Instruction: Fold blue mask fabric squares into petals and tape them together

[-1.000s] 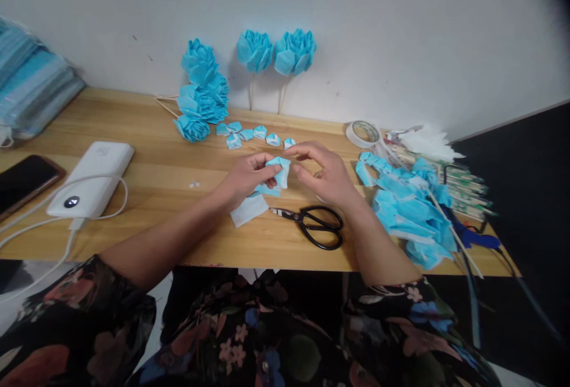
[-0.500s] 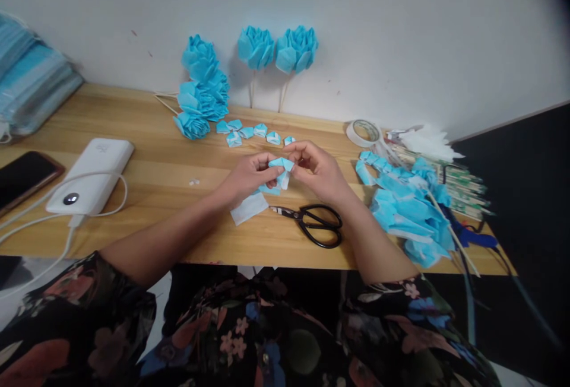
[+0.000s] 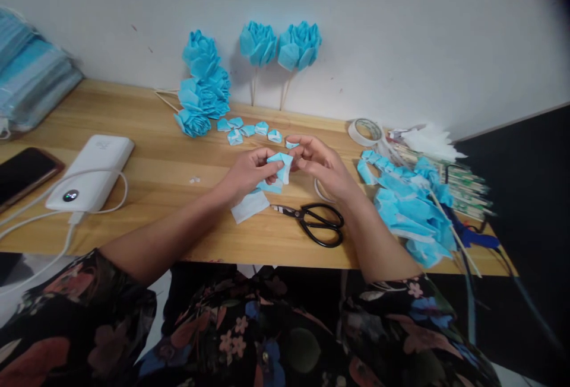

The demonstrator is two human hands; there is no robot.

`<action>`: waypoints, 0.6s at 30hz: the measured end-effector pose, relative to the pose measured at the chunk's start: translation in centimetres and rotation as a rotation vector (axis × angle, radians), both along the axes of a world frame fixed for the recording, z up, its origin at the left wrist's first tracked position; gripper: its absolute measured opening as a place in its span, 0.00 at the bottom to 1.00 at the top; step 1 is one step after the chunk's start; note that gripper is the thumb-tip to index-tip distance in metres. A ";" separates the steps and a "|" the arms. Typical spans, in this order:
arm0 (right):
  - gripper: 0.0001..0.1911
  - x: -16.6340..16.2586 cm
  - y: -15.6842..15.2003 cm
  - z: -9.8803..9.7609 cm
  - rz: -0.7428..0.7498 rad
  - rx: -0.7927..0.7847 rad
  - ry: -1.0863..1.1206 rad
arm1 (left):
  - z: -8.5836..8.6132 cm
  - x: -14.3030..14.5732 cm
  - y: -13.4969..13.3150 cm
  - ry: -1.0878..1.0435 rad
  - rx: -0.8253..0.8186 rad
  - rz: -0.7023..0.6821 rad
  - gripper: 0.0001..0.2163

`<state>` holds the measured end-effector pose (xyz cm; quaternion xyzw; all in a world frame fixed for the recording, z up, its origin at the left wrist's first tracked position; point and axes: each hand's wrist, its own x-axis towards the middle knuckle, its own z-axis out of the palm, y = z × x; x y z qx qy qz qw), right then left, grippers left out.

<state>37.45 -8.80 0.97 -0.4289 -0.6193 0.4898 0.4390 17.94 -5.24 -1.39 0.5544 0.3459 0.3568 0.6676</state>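
Note:
My left hand (image 3: 252, 173) pinches a small folded piece of blue and white fabric (image 3: 285, 167), thumb on top. Just to its right is my right hand (image 3: 323, 164), its fingers curled and the thumb close to the fingertips; whatever may be between them is too small to make out. Under the left hand lie a blue fabric piece (image 3: 272, 186) and a white one (image 3: 249, 207). Black-handled scissors (image 3: 318, 224) lie nearer me. A pale ring (image 3: 321, 191), partly hidden, shows beneath my right hand. Several small folded petals (image 3: 235, 136) lie beyond the hands.
Blue fabric flowers on sticks (image 3: 258, 44) lean on the wall, more (image 3: 202, 96) lie left. Right are a tape roll (image 3: 356, 133), a pile of blue fabric (image 3: 409, 212) and a blue glue gun (image 3: 478, 238). Left are a power bank (image 3: 95, 167), a phone (image 3: 27, 176) and packed masks (image 3: 35, 75).
My right fingers have come off the corner of the folded piece and shifted slightly right. The piece in my left hand is tilted a little differently. The pale ring now shows under the right hand.

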 end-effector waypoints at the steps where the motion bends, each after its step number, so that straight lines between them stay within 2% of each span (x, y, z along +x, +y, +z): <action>1: 0.23 0.0 0.0 0.1 -0.004 0.002 0.005 | 0.0 0.0 0.0 0.000 0.001 0.002 0.08; 9: 0.22 -0.3 -0.2 0.0 -0.048 0.035 -0.112 | 0.2 0.0 -0.1 0.052 0.085 -0.060 0.10; 18: 0.19 -0.4 0.0 -0.4 -0.001 0.059 -0.167 | -0.9 0.0 0.2 0.101 0.160 -0.095 0.09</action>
